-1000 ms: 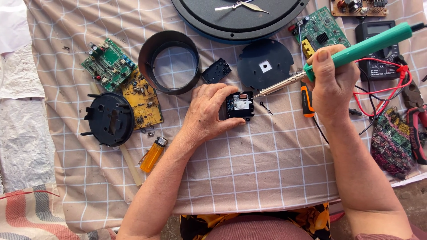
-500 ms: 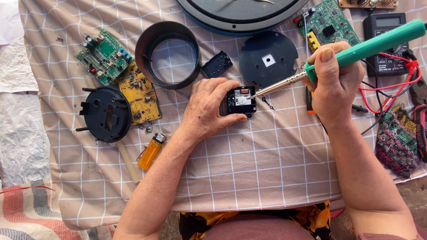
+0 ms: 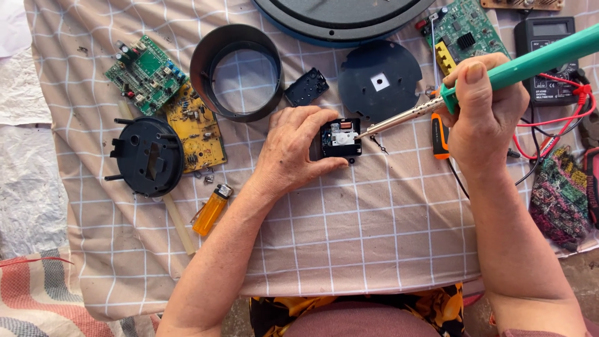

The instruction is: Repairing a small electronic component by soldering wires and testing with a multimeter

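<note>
1. Checked beige cloth point(image 3: 349, 237) covers the work surface; parts lie mostly along its far edge and left side.
2. Left hand point(image 3: 293, 153) is clamped on a small black clock movement point(image 3: 340, 138), fingers over its far side and thumb under the near side. Movement lies on the cloth, about centre, slightly toward the far edge, back open and showing a white part and a copper coil.
3. Right hand point(image 3: 483, 115) is closed around the green handle of a soldering iron point(image 3: 499, 75), thumb on top. Metal tip angles down-left and meets the movement's right edge.
4. Just beyond the movement: round black plate point(image 3: 379, 81) with a square hole, small black cover point(image 3: 307, 87), black ring point(image 3: 237, 72).
5. Far edge, middle: large round clock body point(image 3: 343, 19), partly out of view.
6. Left side: green circuit board point(image 3: 146, 75), yellow circuit board point(image 3: 198, 134), round black housing point(image 3: 146, 156), orange lighter point(image 3: 211, 209) near it.
7. Far right corner: second green board point(image 3: 468, 28), black multimeter point(image 3: 549, 47) with red leads point(image 3: 561, 118). Orange-handled screwdriver point(image 3: 440, 134) sits just under the right hand.
</note>
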